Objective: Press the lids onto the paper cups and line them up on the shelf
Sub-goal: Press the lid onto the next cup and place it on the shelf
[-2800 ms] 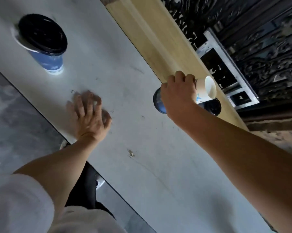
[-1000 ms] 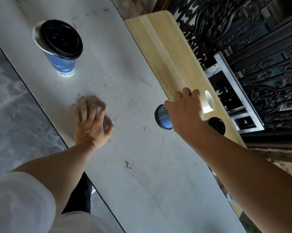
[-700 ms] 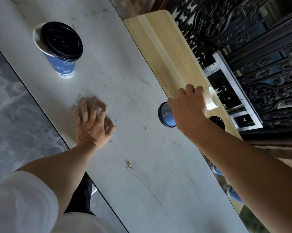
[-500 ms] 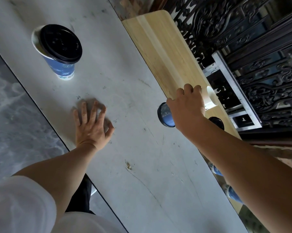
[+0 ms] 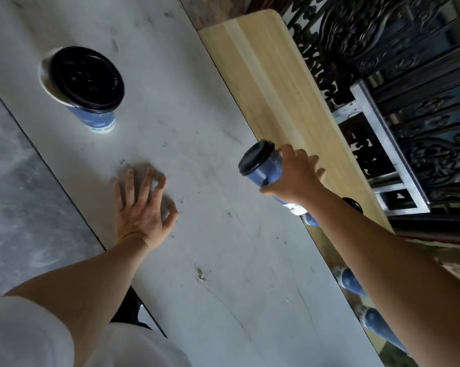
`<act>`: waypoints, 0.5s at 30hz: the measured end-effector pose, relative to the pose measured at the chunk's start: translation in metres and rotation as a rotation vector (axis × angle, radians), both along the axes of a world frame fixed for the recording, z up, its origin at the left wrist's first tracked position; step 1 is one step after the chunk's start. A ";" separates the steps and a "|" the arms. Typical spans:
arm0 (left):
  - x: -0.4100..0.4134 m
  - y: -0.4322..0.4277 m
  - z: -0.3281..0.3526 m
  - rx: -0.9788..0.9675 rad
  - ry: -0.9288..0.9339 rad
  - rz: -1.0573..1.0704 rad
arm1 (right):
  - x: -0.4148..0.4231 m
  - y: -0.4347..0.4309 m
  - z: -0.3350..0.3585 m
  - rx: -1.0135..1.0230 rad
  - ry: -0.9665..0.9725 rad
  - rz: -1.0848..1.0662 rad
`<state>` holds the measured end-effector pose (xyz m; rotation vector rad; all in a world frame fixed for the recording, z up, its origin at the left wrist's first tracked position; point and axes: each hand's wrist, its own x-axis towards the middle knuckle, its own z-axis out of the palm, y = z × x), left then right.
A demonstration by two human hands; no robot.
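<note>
My right hand [image 5: 296, 178] grips a blue paper cup [image 5: 267, 174] with a black lid [image 5: 255, 157] pressed on. The cup is tilted, lid toward the left, at the seam between the grey table [image 5: 197, 144] and the pale wooden shelf board [image 5: 276, 75]. My left hand [image 5: 144, 207] lies flat on the table, fingers apart, holding nothing. A second blue cup [image 5: 99, 121] stands at the far left with a black lid [image 5: 87, 79] sitting off-centre on it, part of the white rim showing.
Several more blue cups [image 5: 352, 283] stand along the shelf at lower right, partly hidden by my right forearm. A black lid [image 5: 353, 203] shows just beyond my wrist. Dark carved metalwork [image 5: 409, 102] rises behind the shelf. The table's near edge runs diagonally at left.
My right hand has turned the cup: its white base, which pointed right over the shelf, has swung under my wrist, and the lid end now shows more. My left hand has stayed flat.
</note>
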<state>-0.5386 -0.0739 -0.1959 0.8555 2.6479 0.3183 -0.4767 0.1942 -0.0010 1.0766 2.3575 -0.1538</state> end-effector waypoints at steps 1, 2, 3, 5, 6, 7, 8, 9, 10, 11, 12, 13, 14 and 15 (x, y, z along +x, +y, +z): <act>0.000 0.001 0.000 -0.001 0.003 0.003 | -0.001 0.011 -0.004 -0.060 0.103 -0.112; 0.000 0.001 0.001 -0.001 0.009 0.008 | -0.001 0.022 -0.010 -0.106 0.223 -0.226; 0.001 0.002 0.001 -0.003 0.013 0.012 | 0.001 0.033 -0.017 -0.137 0.359 -0.344; 0.002 0.003 0.002 -0.008 0.012 0.017 | 0.007 0.048 -0.031 -0.138 0.617 -0.571; 0.001 0.004 0.003 -0.015 0.008 0.019 | 0.011 0.053 -0.038 -0.134 0.721 -0.673; 0.001 0.004 0.003 -0.026 0.005 0.019 | 0.016 0.057 -0.046 -0.140 0.807 -0.763; 0.001 0.004 0.003 -0.037 0.001 0.016 | 0.019 0.061 -0.054 -0.152 0.872 -0.841; 0.001 0.004 0.003 -0.045 -0.001 0.015 | 0.021 0.063 -0.060 -0.163 0.928 -0.899; 0.001 0.005 0.003 -0.049 -0.001 0.015 | 0.022 0.066 -0.066 -0.168 0.975 -0.949; 0.001 0.005 0.003 -0.048 0.002 0.019 | 0.021 0.068 -0.070 -0.170 1.014 -0.991; 0.001 0.005 0.003 -0.045 0.006 0.024 | 0.019 0.070 -0.073 -0.175 1.047 -1.035; 0.001 0.006 0.003 -0.039 0.014 0.030 | 0.017 0.072 -0.076 -0.185 1.070 -1.081; 0.001 0.006 0.003 -0.033 0.021 0.035 | 0.014 0.074 -0.080 -0.202 1.093 -1.124; 0.002 0.007 0.003 -0.028 0.028 0.040 | 0.012 0.076 -0.083 -0.220 1.113 -1.163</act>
